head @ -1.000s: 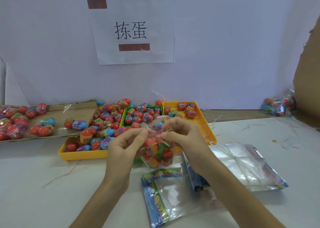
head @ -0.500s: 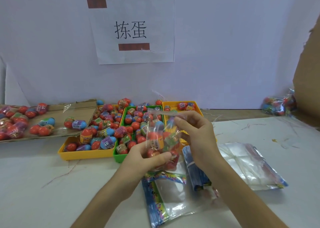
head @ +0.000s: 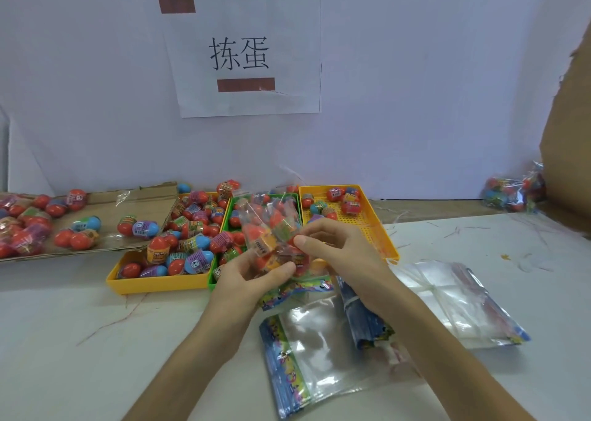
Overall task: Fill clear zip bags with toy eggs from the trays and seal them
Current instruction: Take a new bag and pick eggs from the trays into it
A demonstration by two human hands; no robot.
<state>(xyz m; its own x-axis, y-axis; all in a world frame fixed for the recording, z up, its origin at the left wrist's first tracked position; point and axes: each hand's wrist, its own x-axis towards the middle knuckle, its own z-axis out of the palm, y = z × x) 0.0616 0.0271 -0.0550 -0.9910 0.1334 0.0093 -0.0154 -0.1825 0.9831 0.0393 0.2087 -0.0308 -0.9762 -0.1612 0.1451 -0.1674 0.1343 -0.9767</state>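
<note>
1. Two hands hold one bag (head: 281, 215) of eggs (head: 256, 233) up in front of you, over the trays.
2. Your left hand (head: 252, 280) is under the bag. Its grip is curled round the bottom, with the thumb on the near side.
3. Your right hand (head: 345, 254) is at the right side of the bag. Its grip pinches the plastic between thumb and fingers.
4. The bag is clear and packed with red and orange eggs. It leans, with its top pointing away from you. You cannot tell if the top is zipped.
5. Three trays sit side by side behind the bag. The yellow tray (head: 160, 283) on the left is heaped with eggs. The green tray (head: 229, 210) in the middle is partly hidden by the bag. The far yellow tray (head: 367, 228) on the right has only a few eggs, up at its back end.
6. Flat empty bags (head: 319, 340) lie on the surface (head: 80, 340) close to you, partly under your right arm. A tied bundle (head: 447, 296) of them lies just to the right.
7. More eggs lie on cardboard (head: 105, 203) at the left. Full bags (head: 511, 193) sit far right by the wall. A paper sign (head: 243, 52) is taped to the wall.
</note>
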